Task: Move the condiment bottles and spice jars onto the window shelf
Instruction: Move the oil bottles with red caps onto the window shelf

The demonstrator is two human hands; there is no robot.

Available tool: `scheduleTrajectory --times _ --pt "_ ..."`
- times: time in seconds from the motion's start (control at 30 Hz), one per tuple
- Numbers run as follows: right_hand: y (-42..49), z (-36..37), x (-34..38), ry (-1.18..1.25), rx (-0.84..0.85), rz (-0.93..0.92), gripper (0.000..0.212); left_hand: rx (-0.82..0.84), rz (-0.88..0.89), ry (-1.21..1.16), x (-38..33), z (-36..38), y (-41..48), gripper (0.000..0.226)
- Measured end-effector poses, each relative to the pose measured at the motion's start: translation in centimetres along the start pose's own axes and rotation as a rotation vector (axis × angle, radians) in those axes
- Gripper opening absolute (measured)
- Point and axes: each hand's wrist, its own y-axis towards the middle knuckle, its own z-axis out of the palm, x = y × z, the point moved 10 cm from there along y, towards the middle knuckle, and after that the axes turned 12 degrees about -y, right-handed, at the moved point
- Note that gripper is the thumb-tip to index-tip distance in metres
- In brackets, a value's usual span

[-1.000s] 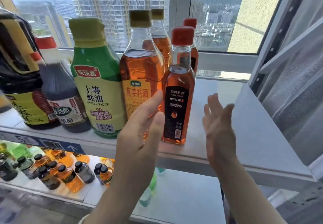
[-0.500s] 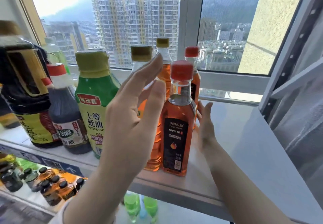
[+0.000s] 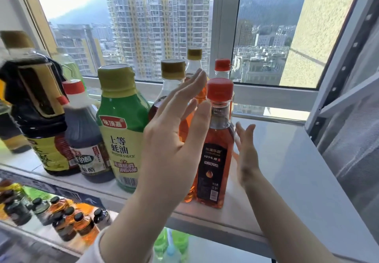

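Several bottles stand on the white window shelf (image 3: 291, 172). A red-capped amber oil bottle (image 3: 217, 156) with a black label stands at the front. My left hand (image 3: 172, 139) is raised flat just left of it, fingers apart, holding nothing. My right hand (image 3: 246, 152) is flat against the bottle's right side, fingers spread. Left of them stand a green oyster sauce bottle (image 3: 122, 131), a dark vinegar bottle (image 3: 86, 137) and a big soy sauce jug (image 3: 34, 107). Yellow-capped amber bottles (image 3: 172, 78) and another red-capped one (image 3: 222, 68) stand behind.
A lower shelf at bottom left carries several small black-capped jars (image 3: 67, 219). Green bottle tops (image 3: 172, 246) show below the shelf edge. A grey metal rack frame (image 3: 336, 74) rises on the right. The window pane lies right behind the bottles.
Both hands stay around the red-capped oil bottle; the left hand rose from below the bottles to beside the bottle's neck, and the right hand went in close against its right side.
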Motion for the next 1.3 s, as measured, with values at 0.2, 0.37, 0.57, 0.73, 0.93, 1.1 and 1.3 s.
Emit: scheduleTrajectory --times 0.2,0.37,0.57,0.73,0.93,1.1,1.3 --pt "-6.1 -1.5 3.5 -0.154 -0.165 -0.172 0.069 0.096 0.110 0.146 -1.7 -0.2 -1.8 0.037" --pt "-14.5 -2.7 2.7 -0.508 -0.423 -0.307 0.054 0.245 0.135 0.164 -1.0 -0.8 -6.3 0.040" --pt "-25.6 -4.5 -0.9 -0.785 -0.643 -0.235 0.054 0.482 0.109 0.002 0.2 1.2 -14.2 0.038" --pt "-34.6 -7.4 -2.1 -0.934 -0.789 -0.136 0.058 0.652 0.118 0.007 -0.9 3.8 -21.1 0.043" --pt "-47.7 -8.9 -6.3 -1.037 -0.944 -0.030 0.056 0.908 0.164 0.075 -3.7 4.7 -33.2 0.047" --pt "-60.5 -7.4 -12.8 -1.070 -0.985 0.280 0.059 1.265 0.275 0.100 -7.9 2.9 -45.3 0.055" --pt "-74.1 -3.8 -13.4 -1.118 -1.161 0.530 0.057 1.487 0.442 -0.032 -13.9 -1.1 -53.7 0.057"
